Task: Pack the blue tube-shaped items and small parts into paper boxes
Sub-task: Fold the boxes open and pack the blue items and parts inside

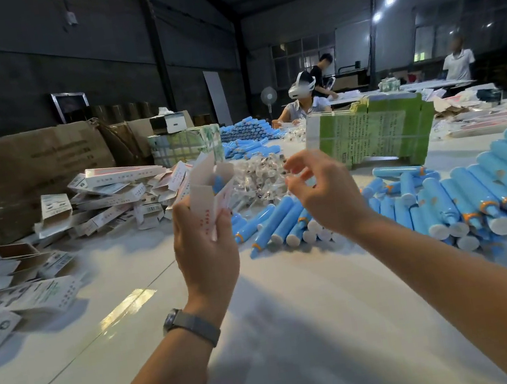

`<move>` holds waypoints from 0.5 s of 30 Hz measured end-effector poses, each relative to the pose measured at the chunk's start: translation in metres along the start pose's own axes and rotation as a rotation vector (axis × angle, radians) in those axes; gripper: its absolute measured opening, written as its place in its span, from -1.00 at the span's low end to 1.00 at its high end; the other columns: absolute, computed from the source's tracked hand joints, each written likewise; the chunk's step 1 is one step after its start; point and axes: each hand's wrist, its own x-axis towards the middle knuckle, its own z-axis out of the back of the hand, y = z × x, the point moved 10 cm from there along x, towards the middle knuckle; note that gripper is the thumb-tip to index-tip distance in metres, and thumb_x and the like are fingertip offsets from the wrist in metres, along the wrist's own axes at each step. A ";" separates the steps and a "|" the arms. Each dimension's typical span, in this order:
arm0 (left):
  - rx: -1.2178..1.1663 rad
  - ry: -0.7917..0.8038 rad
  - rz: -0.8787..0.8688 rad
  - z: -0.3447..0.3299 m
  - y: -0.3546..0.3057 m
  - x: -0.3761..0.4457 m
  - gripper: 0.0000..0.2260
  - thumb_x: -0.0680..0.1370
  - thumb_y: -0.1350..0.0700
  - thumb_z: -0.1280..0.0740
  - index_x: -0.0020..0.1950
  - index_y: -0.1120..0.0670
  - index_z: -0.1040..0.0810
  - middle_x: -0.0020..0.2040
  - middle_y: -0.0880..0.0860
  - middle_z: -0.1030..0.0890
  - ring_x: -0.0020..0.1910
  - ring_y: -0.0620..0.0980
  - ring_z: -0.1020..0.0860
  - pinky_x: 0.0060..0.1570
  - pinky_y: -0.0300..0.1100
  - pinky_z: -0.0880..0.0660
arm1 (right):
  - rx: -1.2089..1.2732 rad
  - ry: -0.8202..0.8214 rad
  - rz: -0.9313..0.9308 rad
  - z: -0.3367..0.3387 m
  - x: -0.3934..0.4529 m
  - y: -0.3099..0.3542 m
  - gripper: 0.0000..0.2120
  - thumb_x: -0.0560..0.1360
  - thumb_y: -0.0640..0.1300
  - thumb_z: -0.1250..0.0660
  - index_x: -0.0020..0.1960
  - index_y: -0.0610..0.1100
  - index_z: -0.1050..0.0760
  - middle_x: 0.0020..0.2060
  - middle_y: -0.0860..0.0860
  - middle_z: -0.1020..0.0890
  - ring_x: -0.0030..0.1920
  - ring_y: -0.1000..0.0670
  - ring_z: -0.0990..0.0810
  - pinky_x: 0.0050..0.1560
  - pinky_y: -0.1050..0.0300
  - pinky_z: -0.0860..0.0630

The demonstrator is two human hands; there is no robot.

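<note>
Both forearms reach forward and up over the table, bare to the elbow. The left hand (204, 248), back toward the camera, curls its fingers round something held upright. The right hand (318, 195) hovers just beside it, fingers loosely spread and bent, holding nothing.

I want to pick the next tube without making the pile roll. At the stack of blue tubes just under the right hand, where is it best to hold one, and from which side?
Probably take a top tube of the stack of blue tubes by its near end, from above. The white caps face the person and the top row lies free.
</note>
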 end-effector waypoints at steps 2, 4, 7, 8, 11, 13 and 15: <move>0.008 -0.017 0.035 0.002 0.009 0.004 -0.72 0.57 0.20 -0.40 0.17 0.22 -0.38 0.07 0.18 -0.54 -0.06 0.15 -0.49 -0.15 -0.14 -0.34 | -0.063 0.130 -0.079 -0.037 0.015 -0.020 -0.83 0.53 -0.18 -0.32 0.12 -0.08 -0.56 -0.04 0.02 -0.58 -0.01 -0.02 -0.57 0.06 -0.06 -0.54; 0.005 -0.039 0.069 0.004 0.015 0.005 -0.71 0.57 0.20 -0.40 0.20 0.21 -0.37 0.08 0.18 -0.54 -0.03 0.15 -0.49 -0.14 -0.13 -0.36 | -0.146 0.260 -0.134 -0.078 0.028 -0.036 -0.76 0.53 -0.16 -0.30 0.19 -0.06 -0.54 -0.02 0.00 -0.59 0.06 -0.08 -0.58 0.08 -0.05 -0.54; -0.018 -0.070 0.117 0.006 0.026 0.007 -0.70 0.57 0.19 -0.39 0.22 0.18 -0.37 0.09 0.10 -0.52 0.02 0.15 -0.52 -0.11 -0.14 -0.38 | -0.365 0.410 -0.136 -0.136 0.052 -0.051 -0.62 0.53 -0.19 -0.23 0.33 0.00 -0.44 0.16 -0.05 -0.58 0.21 -0.14 -0.50 0.12 -0.07 -0.52; -0.025 -0.069 0.122 0.006 0.027 0.007 -0.70 0.58 0.19 -0.38 0.23 0.17 -0.36 0.13 0.11 -0.53 0.05 0.14 -0.52 -0.09 -0.13 -0.41 | -0.443 0.449 -0.138 -0.151 0.060 -0.056 -0.58 0.53 -0.21 -0.21 0.37 0.02 -0.39 0.22 -0.06 -0.55 0.27 -0.16 -0.45 0.14 -0.09 -0.51; -0.021 -0.058 0.100 0.005 0.027 0.004 -0.71 0.59 0.19 -0.36 0.24 0.10 -0.33 0.17 0.09 -0.52 0.07 0.10 -0.51 -0.02 -0.02 -0.52 | -0.598 0.543 -0.197 -0.183 0.075 -0.078 -0.48 0.53 -0.25 -0.22 0.45 0.03 -0.28 0.34 -0.12 -0.44 0.39 -0.23 -0.28 0.24 -0.20 -0.44; -0.006 -0.061 0.072 0.004 0.027 0.004 -0.71 0.59 0.18 -0.36 0.17 -0.02 -0.29 0.11 0.03 -0.50 0.01 0.04 -0.49 -0.10 -0.05 -0.50 | -0.697 0.602 -0.246 -0.195 0.080 -0.094 -0.50 0.56 -0.21 -0.22 0.47 0.03 -0.27 0.38 -0.15 -0.39 0.44 -0.26 -0.21 0.28 -0.26 -0.39; -0.019 -0.061 0.050 0.004 0.029 0.006 -0.69 0.59 0.16 -0.37 0.12 -0.10 -0.26 0.12 0.02 -0.51 0.01 0.03 -0.50 -0.12 -0.09 -0.47 | -0.784 0.604 -0.242 -0.201 0.086 -0.105 -0.60 0.58 -0.22 -0.20 0.40 -0.04 -0.36 0.35 -0.14 -0.42 0.41 -0.25 -0.25 0.24 -0.21 -0.42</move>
